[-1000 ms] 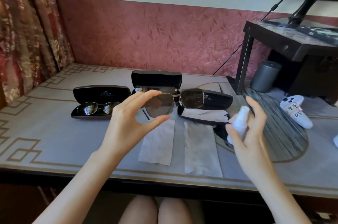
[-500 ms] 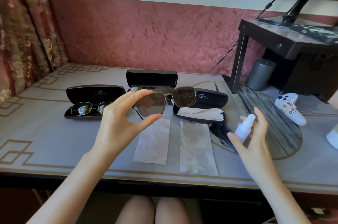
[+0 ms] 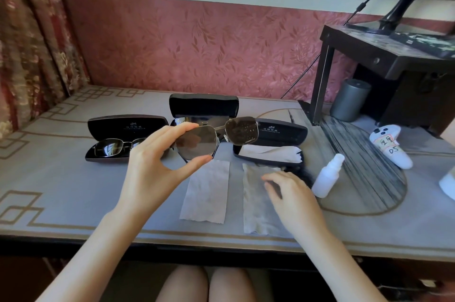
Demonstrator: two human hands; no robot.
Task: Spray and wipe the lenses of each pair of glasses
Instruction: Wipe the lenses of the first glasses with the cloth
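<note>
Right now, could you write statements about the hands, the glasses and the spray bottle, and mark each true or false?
1. The left hand holds the sunglasses above the table. True.
2. The right hand holds the spray bottle. False: it stands on the table; the hand is at the right paper wipe.
3. A second pair of glasses lies in the open left case. True.
4. Only one paper wipe lies on the table. False: a left paper wipe lies beside the right one.
</note>
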